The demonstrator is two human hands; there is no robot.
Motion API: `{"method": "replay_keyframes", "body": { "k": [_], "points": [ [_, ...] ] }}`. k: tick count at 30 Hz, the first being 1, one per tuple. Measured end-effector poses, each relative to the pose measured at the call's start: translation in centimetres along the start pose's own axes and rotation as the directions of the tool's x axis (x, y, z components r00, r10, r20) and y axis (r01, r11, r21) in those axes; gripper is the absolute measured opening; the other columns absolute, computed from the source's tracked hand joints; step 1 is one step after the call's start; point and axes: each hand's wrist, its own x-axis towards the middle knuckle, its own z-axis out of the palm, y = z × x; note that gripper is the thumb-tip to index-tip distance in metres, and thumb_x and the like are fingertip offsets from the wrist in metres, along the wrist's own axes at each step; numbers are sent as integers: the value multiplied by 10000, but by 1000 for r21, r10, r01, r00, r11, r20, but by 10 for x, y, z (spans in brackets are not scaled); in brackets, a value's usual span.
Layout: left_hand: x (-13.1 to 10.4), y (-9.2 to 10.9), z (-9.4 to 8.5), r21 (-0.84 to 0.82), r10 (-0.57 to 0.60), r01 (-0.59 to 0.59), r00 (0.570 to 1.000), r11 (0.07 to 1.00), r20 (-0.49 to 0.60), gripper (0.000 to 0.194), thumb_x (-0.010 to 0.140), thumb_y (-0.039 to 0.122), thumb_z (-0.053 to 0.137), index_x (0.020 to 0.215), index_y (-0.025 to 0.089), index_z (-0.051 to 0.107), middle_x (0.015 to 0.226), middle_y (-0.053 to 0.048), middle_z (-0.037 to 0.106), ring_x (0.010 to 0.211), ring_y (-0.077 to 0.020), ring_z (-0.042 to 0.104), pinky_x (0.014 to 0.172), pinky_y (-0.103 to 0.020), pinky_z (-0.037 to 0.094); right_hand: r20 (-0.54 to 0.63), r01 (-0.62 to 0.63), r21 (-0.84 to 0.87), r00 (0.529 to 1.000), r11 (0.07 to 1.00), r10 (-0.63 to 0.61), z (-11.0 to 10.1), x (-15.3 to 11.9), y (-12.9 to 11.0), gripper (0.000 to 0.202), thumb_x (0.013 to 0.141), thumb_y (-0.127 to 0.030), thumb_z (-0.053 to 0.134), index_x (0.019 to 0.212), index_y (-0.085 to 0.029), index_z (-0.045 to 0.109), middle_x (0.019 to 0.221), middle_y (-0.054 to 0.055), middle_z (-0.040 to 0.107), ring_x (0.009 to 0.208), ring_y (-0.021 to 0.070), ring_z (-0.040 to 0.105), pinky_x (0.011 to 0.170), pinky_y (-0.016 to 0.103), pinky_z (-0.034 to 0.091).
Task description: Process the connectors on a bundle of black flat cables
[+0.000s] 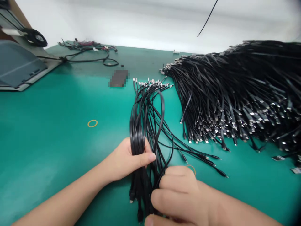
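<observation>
Green tabletop (58, 138) — black cables (138, 131) run through the curled left fingers (143, 160).

Bimanual Posture, Seen from Above

The left forearm (68, 194) enters at lower left and rises diagonally to the left hand (131, 158), which lies farther forward. Its thumb (142, 160) extends to the right, while the fingers curl round from behind in a closed grasp. The right forearm (235, 205) enters at lower right. The right hand (181, 191) presents its back upward, fingers (172, 196) flexed; its thumb meets the lower edge. The hands lie near each other, apart.
</observation>
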Motion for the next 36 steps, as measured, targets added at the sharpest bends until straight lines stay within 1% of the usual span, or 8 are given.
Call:
{"method": "replay_keyframes", "body": {
  "k": [4, 8, 10, 14, 19, 26, 30, 36],
  "points": [
    [-4, -2, -4, -84, 36, -32, 998, 996, 43, 360, 909, 532, 587, 879, 173, 609, 719, 5, 609, 666, -153, 596, 628, -262, 481, -36, 46, -151, 998, 988, -52, 10, -7, -2, 275, 916, -321, 602, 658, -249, 541, 509, -55, 522, 443, 110, 358, 486, 325, 314],
    [-4, -4, -6, -162, 36, -27, 998, 986, 55, 228, 907, 403, 616, 956, 182, 634, 786, 7, 608, 728, -151, 589, 693, -268, 483, -200, 45, -265, 975, 963, -101, 8, -7, -4, 145, 886, -289, 614, 744, -274, 585, 542, -42, 570, 456, 133, 384, 489, 343, 247],
    [-3, -3, -7, -191, 43, -25, 995, 981, 86, 198, 868, 336, 644, 988, 178, 636, 811, 1, 616, 741, -159, 585, 708, -279, 479, -178, 54, -282, 978, 958, -107, 4, -3, -1, 89, 919, -297, 552, 891, -273, 633, 634, -2, 644, 504, 156, 471, 500, 344, 293],
    [-3, 2, -5, -145, 60, -52, 997, 988, 51, 197, 822, 299, 680, 964, 168, 642, 824, -5, 623, 758, -171, 571, 704, -279, 452, -95, -109, -239, 992, 965, 88, 5, 5, 13, 174, 949, -225, 497, 1084, -217, 606, 791, 44, 709, 658, 189, 623, 599, 336, 423],
    [-2, 1, -2, -159, 106, -102, 994, 982, 21, 132, 837, 222, 630, 957, 169, 612, 737, 33, 523, 672, -129, 476, 652, -261, 404, -119, -423, -115, 904, 899, 410, 12, 7, 29, 269, 883, -140, 533, 1135, -233, 536, 944, 3, 724, 759, 161, 671, 682, 278, 441],
    [0, -1, -2, -214, 63, -56, 998, 975, 27, 527, 731, 136, 601, 1252, 197, 552, 772, 43, 367, 655, -114, 387, 594, -245, 364, -165, -596, -462, 786, 657, 596, 5, 12, 35, 146, 823, -112, 549, 913, -226, 567, 794, 3, 690, 715, 197, 665, 595, 301, 320],
    [-3, 9, -4, -151, 41, -33, 998, 988, 47, 518, 737, 167, 589, 1253, 203, 562, 799, 19, 477, 693, -151, 490, 725, -315, 463, -199, -638, -500, 742, 585, 640, 1, 11, 40, 201, 844, -120, 559, 1017, -215, 601, 900, 39, 737, 777, 218, 698, 612, 299, 360],
    [-5, 5, -7, -305, 84, -48, 991, 951, 106, 610, 636, 111, 564, 1240, 195, 546, 902, 2, 552, 735, -153, 524, 717, -310, 454, -235, -605, -465, 788, 646, 569, -4, 8, 44, 280, 887, -125, 519, 1141, -193, 614, 1033, 83, 742, 875, 235, 708, 696, 312, 431]
  ]
}}
